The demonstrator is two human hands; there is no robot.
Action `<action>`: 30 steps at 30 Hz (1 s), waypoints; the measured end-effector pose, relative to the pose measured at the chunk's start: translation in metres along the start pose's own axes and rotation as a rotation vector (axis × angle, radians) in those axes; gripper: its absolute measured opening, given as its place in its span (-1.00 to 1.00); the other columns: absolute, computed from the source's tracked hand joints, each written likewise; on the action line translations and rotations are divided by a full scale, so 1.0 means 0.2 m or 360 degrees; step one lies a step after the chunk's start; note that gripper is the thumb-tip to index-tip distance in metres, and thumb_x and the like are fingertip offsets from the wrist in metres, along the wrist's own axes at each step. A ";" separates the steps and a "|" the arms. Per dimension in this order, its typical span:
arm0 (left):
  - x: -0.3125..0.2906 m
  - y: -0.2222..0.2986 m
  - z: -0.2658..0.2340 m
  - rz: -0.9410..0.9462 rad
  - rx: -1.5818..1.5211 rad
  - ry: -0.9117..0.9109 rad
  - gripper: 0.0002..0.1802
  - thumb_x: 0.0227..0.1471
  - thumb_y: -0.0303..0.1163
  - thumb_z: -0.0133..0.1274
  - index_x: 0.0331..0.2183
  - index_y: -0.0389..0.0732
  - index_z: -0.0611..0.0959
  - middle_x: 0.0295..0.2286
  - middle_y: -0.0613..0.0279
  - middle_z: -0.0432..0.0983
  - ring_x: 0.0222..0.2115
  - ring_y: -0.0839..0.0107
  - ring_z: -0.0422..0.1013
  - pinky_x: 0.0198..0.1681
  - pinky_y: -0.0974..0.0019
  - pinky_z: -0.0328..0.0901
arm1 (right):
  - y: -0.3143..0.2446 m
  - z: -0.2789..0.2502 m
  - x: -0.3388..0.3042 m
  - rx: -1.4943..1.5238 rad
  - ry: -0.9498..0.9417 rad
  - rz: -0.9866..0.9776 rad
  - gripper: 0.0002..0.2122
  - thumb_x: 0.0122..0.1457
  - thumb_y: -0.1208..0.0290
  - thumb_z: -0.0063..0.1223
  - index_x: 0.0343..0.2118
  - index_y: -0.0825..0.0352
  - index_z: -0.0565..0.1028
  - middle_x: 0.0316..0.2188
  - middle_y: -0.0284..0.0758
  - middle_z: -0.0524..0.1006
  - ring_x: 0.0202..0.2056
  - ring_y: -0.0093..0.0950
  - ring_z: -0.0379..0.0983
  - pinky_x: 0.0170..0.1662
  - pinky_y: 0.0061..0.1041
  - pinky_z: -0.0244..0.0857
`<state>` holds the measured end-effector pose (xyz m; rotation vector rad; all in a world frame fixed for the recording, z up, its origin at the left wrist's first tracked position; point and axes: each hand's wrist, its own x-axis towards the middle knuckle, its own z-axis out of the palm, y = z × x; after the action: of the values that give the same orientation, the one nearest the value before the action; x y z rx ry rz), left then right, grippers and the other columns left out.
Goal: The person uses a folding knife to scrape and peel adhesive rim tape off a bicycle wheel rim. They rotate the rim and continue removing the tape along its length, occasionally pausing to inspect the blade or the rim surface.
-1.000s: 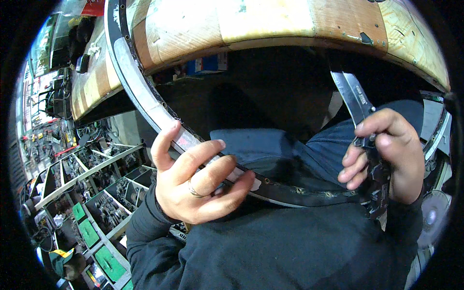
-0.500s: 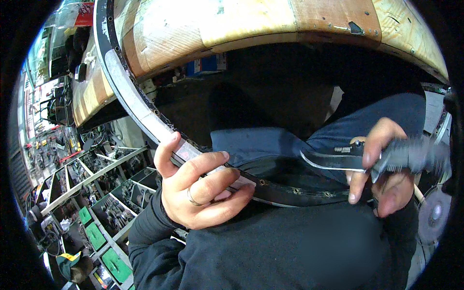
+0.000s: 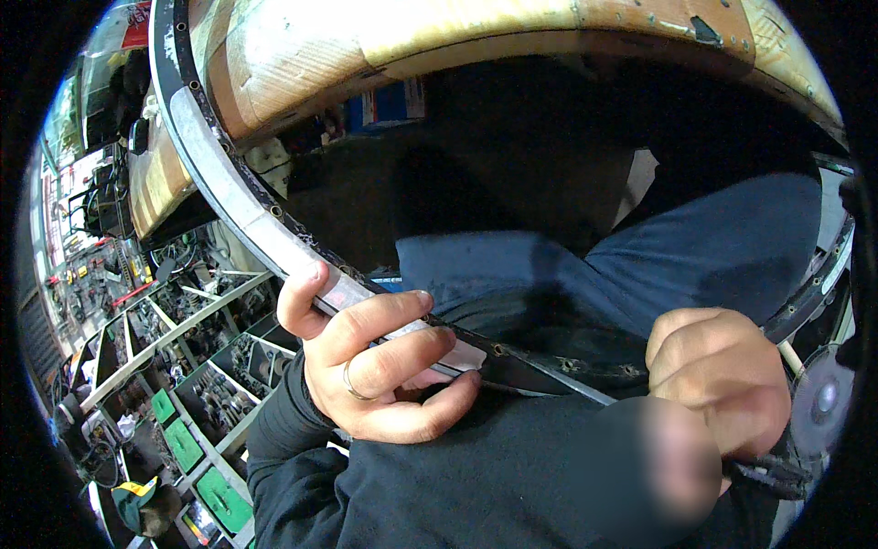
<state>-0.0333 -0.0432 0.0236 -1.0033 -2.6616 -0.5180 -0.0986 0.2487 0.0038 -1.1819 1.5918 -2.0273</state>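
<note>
A black bicycle rim (image 3: 212,174) with a pale decal strip curves from the bench down across my lap. My left hand (image 3: 380,366), with a ring on one finger, is closed round the rim over the decal, its fingertips near the strip's torn-looking end (image 3: 471,355). In my right hand (image 3: 718,380), fingers wrapped in a fist, is a knife (image 3: 585,389). Its blade points left along the rim, the tip close to the decal's end; whether it touches cannot be seen. Part of the right hand is blurred, and most of the handle is hidden.
A worn wooden workbench (image 3: 466,41) spans the far side. To the left are divided parts trays (image 3: 174,334) with green pieces (image 3: 224,499) and a cap (image 3: 146,508). A blue box (image 3: 393,102) sits under the bench. A round disc (image 3: 823,398) stands at the right.
My right hand has turned over and closed into a fist, bringing the knife down and left to the rim. The rim has shifted slightly left in view; my left hand keeps its hold.
</note>
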 end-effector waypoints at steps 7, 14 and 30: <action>-0.03 0.00 0.01 -0.0024 0.0021 0.0012 -0.62 -0.46 -0.27 0.30 -0.47 0.38 0.56 -0.39 0.56 0.45 -0.33 0.48 0.51 0.09 -0.24 -0.07 | 0.06 0.08 0.06 0.0027 0.0119 -0.0075 -0.79 -0.14 0.48 0.21 -0.37 0.34 0.51 -0.64 -0.38 0.43 -0.68 -0.56 0.30 -0.64 -0.61 0.15; -0.03 0.00 0.01 -0.0010 -0.0009 0.0024 -0.63 -0.40 -0.27 0.28 -0.43 0.38 0.57 -0.38 0.56 0.47 -0.32 0.47 0.51 0.08 -0.23 -0.06 | 0.07 0.12 0.10 -0.0016 0.0134 -0.0224 -0.80 -0.19 0.52 0.20 -0.42 0.35 0.50 -0.65 -0.35 0.42 -0.75 -0.58 0.23 -0.70 -0.60 0.02; -0.02 0.00 -0.01 -0.0024 0.0014 -0.0086 -0.57 -0.45 -0.29 0.26 -0.37 0.35 0.62 -0.33 0.56 0.45 -0.25 0.46 0.48 0.09 -0.24 -0.07 | 0.09 0.20 0.12 -0.0140 0.0366 -0.0251 -0.79 -0.22 0.67 0.15 -0.46 0.29 0.45 -0.81 -0.43 0.30 -0.83 -0.62 0.08 -0.75 -0.60 -0.14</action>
<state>-0.0294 -0.0464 0.0243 -1.0094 -2.7184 -0.4882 -0.0880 0.2006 -0.0007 -1.1737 1.7592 -2.2860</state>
